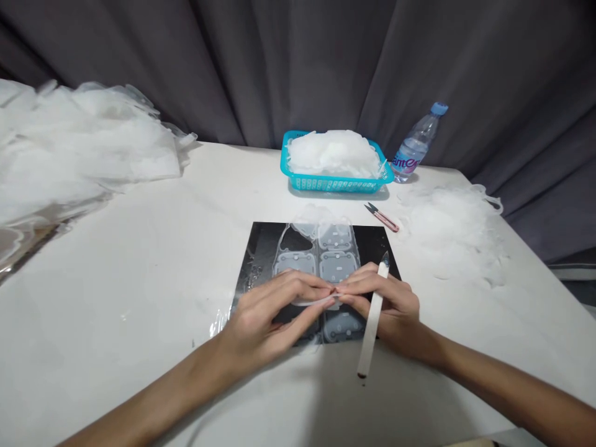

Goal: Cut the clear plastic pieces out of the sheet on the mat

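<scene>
A clear plastic sheet of moulded rounded pieces [321,256] lies on a dark mat [265,251] in front of me. My left hand [270,313] and my right hand [384,307] meet fingertip to fingertip over the sheet's middle, pinching a small translucent piece [321,302] between them. A white-handled craft knife [372,323] also rests in my right hand, blade tip pointing away from me, its handle end hanging over the mat's near edge.
A teal basket [335,181] full of white translucent pieces stands behind the mat. Small pink snips [382,217] lie to its right front. A water bottle [416,146] stands at the back right. Heaps of plastic scraps lie far left [79,143] and right [454,230].
</scene>
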Demonstrator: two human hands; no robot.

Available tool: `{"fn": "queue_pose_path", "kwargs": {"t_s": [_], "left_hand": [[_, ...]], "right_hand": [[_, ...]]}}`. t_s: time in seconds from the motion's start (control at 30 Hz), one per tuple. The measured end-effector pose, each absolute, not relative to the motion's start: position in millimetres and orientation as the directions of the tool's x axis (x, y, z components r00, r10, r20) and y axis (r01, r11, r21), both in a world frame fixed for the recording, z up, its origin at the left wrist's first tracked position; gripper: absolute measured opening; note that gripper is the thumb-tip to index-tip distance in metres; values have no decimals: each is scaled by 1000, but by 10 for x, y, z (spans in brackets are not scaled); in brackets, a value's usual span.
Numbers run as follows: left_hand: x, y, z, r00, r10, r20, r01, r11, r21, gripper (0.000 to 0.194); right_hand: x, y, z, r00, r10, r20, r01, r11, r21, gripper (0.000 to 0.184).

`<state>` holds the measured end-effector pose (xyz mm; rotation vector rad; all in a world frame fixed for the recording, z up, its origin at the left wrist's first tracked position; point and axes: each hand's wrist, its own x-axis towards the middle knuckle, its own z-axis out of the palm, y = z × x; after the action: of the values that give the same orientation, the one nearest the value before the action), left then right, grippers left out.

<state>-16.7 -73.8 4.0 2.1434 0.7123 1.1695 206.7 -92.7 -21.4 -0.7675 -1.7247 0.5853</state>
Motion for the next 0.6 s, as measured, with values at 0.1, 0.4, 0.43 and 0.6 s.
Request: {"fn": "queue_pose_path", "kwargs": {"t_s": [0.1,0.4,0.43,0.6], "left_hand": [[-155,-743,59,459,698,550,182,-680,711,15],[-148,-697,61,462,614,639,84,-748,658,19],[-149,-693,58,462,606,648,79,-756,650,19],[-168,-692,46,477,601,641,77,-755,651,21]], "right_hand": [[2072,-930,-212,-187,748,637,190,664,-723,23],[2094,-938,-239,-203,758,619,164,650,-742,27],[2096,-939,-236,-206,757,620,165,652,-740,28],[2102,-957,-220,-200,746,636,187,666,-722,30]]}}
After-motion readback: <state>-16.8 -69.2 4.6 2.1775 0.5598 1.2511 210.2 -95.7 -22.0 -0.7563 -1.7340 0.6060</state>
